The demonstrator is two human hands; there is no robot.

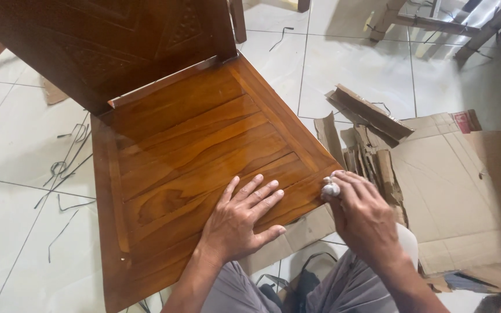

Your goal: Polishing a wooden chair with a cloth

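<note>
The wooden chair [187,156] fills the left and centre of the frame, its slatted seat a glossy reddish brown with strong grain and its carved back dark at the upper left. The left hand [240,219] lies flat on the seat's lower part, fingers spread and holding nothing. The right hand [362,217] is pinched shut on a small white cloth wad [330,188], pressed to the seat's right corner edge. This looks like rubbing finish or polish into the edge; the next stroke seems to call for steady pressure along the rim while the flat palm braces the seat. Torn brown corrugated cardboard [453,191] lies at the right on the pale tiled floor [7,232].
</note>
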